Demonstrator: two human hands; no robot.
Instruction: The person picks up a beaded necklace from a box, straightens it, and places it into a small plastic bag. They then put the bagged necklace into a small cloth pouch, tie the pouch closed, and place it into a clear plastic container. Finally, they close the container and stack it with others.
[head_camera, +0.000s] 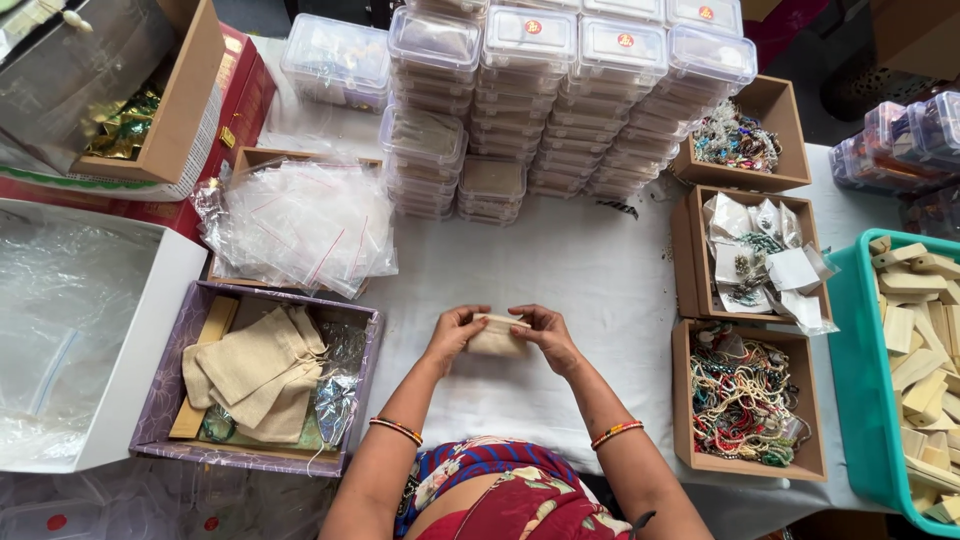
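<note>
Small beige cloth pouch (497, 337), plain and slightly crumpled, left hand (455, 333) and right hand (547, 335) each grasping an end

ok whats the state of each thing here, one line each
small cloth pouch: held between both hands
left hand: grip shut on the pouch's left end
right hand: grip shut on its right end
purple tray: open, cloth bags lying loose inside
clear plastic boxes: lidded, stacked
bead box: open, full
</note>
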